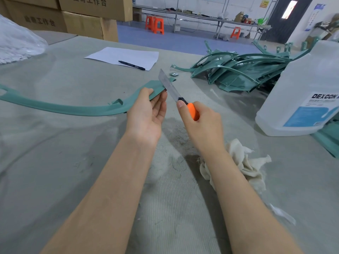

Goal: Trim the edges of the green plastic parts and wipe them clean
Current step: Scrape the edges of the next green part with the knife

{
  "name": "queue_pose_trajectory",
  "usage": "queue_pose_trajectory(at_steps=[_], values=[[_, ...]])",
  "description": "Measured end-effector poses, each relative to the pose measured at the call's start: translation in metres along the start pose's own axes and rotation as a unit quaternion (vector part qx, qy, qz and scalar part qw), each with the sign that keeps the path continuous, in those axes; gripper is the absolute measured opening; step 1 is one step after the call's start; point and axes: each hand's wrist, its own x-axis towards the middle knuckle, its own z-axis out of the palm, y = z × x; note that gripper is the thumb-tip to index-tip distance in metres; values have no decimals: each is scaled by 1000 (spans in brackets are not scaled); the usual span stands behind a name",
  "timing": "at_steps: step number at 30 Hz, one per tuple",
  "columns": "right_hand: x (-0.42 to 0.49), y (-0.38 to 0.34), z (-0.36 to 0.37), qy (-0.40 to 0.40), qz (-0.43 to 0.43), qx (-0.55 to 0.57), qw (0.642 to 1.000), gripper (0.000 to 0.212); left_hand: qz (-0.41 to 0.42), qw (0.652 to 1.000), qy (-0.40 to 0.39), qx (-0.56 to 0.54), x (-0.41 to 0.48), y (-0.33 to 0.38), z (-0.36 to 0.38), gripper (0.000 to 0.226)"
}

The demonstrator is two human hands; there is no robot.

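Green plastic strip [73, 108], curved, meets steel blade [169, 86].

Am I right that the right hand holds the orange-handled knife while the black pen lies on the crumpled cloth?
Not quite: the head view shows the black pen lying on the white sheet of paper; the right hand does hold the orange-handled knife.
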Motion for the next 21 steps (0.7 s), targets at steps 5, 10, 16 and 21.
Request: queue_pose_trajectory(at_steps=[5,10,16,21], values=[[1,1,-1,5,2,7,1000,52,7,1000,-11,9,-1,0,0,14],[2,3,-1,22,14,-3,1000,52,8,999,-23,24,-2,-1,0,17],[7,9,-4,29,55,-11,998,51,14,999,-22,23,-3,1,0,19],[8,8,-9,47,58,-1,997,52,25,999,-14,29,-3,0,2,18]])
